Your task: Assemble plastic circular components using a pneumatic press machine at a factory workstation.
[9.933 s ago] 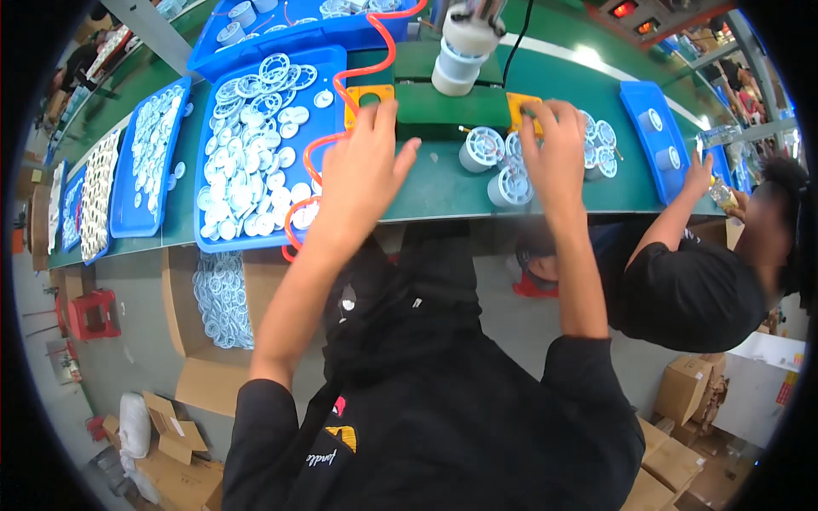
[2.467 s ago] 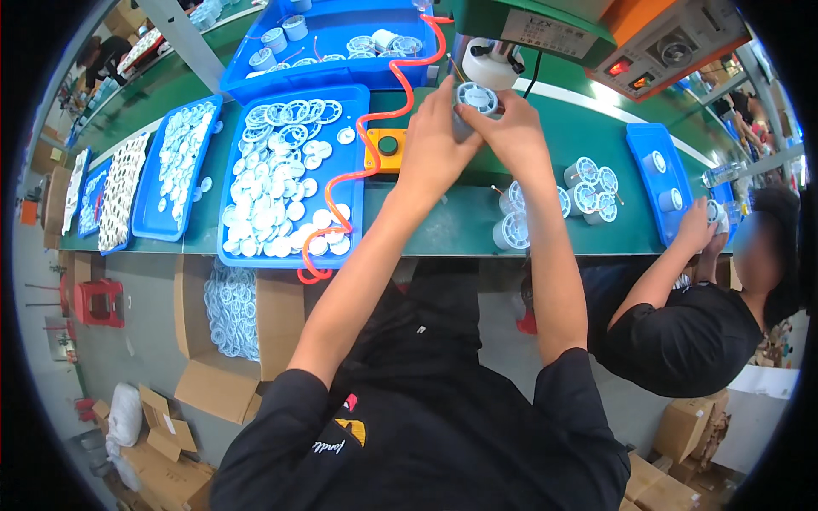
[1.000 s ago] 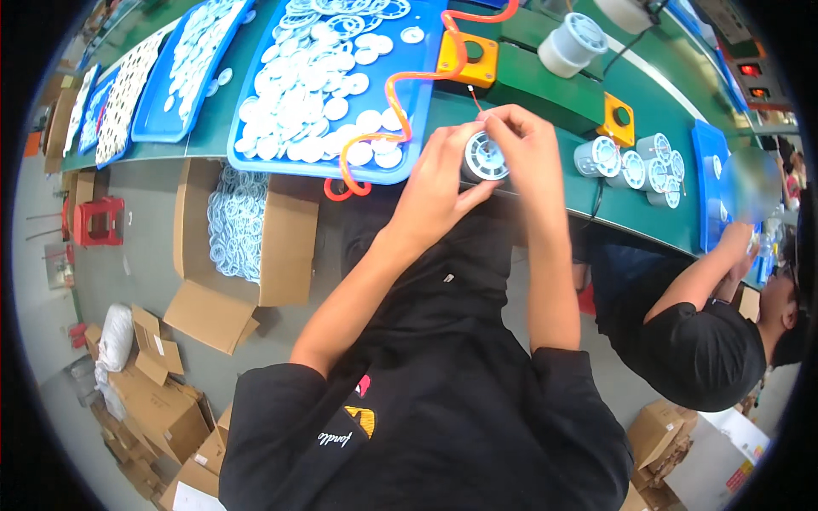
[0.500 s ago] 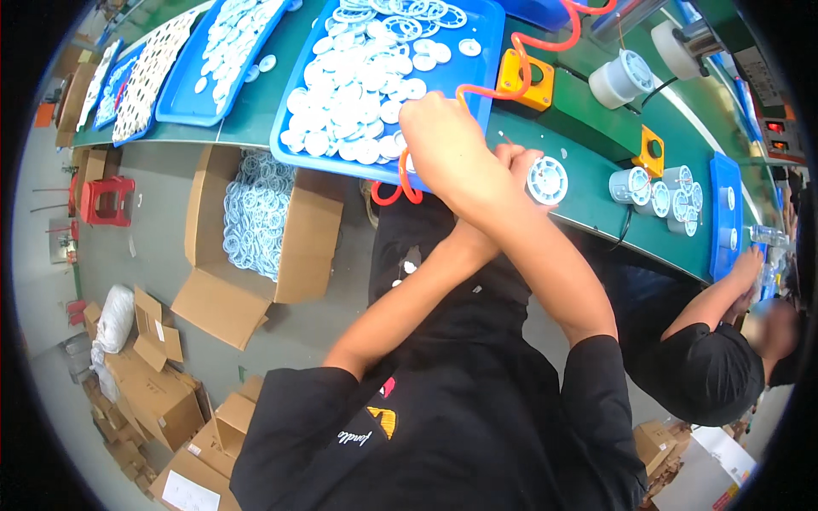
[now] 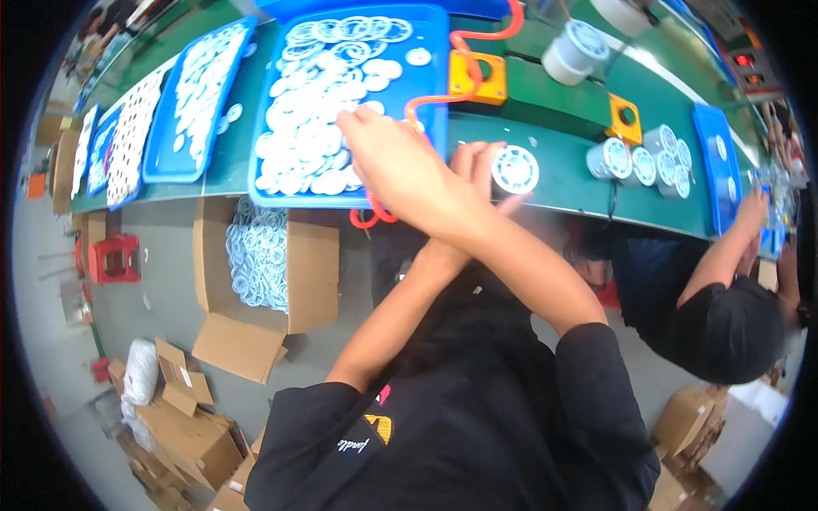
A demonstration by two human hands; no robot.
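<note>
Spool [image 5: 515,169] | left grip [image 5: 479,170] — near bench edge [image 5: 567,207] | gap rightward to other spools [image 5: 643,166]

The spool [image 5: 515,170] is white and round, its slotted face turned toward the camera. The left hand [image 5: 474,169] grips it at its nine o'clock side, near the six o'clock edge of the worktop [image 5: 564,170]; resting contact cannot be determined. The discs [image 5: 300,140], small, white and flat, lie loosely heaped in the blue tray [image 5: 428,81], between nine and ten o'clock from the spool.
</note>
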